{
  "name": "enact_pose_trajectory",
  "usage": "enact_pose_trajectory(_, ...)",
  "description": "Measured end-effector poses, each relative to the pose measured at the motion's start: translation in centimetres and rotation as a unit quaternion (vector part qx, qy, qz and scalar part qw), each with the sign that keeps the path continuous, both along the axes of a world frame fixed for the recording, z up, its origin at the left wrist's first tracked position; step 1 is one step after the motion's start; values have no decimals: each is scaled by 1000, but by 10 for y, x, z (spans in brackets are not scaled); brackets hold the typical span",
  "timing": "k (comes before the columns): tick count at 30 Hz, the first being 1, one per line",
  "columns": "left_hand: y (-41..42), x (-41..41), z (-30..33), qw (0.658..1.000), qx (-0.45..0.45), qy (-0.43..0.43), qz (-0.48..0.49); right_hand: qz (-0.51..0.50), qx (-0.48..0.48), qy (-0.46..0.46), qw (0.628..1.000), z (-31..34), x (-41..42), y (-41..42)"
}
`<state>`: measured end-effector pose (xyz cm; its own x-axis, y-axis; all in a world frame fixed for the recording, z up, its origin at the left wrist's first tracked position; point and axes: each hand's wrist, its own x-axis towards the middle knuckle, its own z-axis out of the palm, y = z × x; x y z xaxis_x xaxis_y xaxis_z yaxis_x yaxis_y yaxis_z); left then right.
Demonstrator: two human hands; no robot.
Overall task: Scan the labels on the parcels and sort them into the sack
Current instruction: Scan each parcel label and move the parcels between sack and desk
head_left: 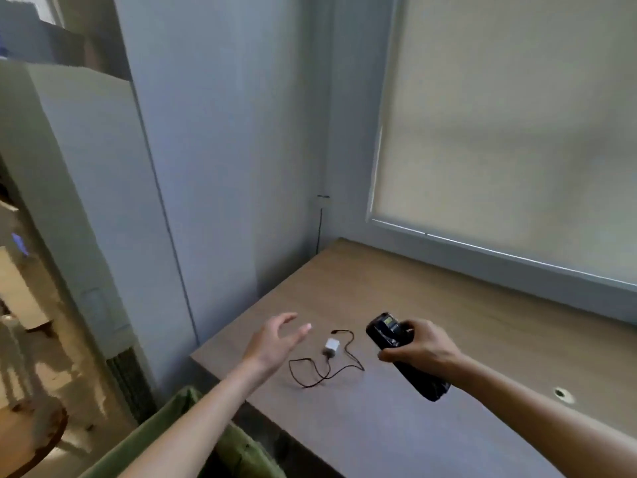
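My right hand [422, 346] grips a black handheld scanner [389, 334] above the wooden table [396, 426], with the scanner's small screen facing up at its far end. My left hand [275, 339] hovers above the table's left corner with its fingers spread and relaxed, holding nothing. Below the table's left edge, under my left forearm, is the open mouth of a green sack [238, 453]. No parcel is in view.
A white charger plug [332, 346] with a looped black cable [324, 370] lies on the table between my hands. A cable hole [562, 393] is in the tabletop at the right. A window blind [517, 132] and wall stand behind. A round wooden table [31, 436] is at lower left.
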<state>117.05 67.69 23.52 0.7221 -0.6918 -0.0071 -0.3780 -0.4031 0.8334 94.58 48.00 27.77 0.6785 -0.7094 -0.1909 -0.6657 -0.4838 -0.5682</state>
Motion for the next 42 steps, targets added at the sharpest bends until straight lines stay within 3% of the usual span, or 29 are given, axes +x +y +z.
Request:
enact_pose_trajectory(5,-129,-125,44,992,-36,-20,-116,-127,-51,-26,990,43,-175,-54)
enact_pose_trajectory(11,-255,-351,67,958,-33,-42,-282,-260,-69,-3,963,74,-412,-86)
enact_pose_trajectory(20,-360,-647,49,884,-27,-28,-466,-474,-53,41,878,61,-705,-80)
enact_pose_trajectory(29,-439,-823,15,818,19,-17,-575,-588,-10,44,808,10,-862,-96)
enact_pose_trajectory(42,-599,-1018,-36,764,58,33,-641,-671,28,60,739,-25,-1023,-219)
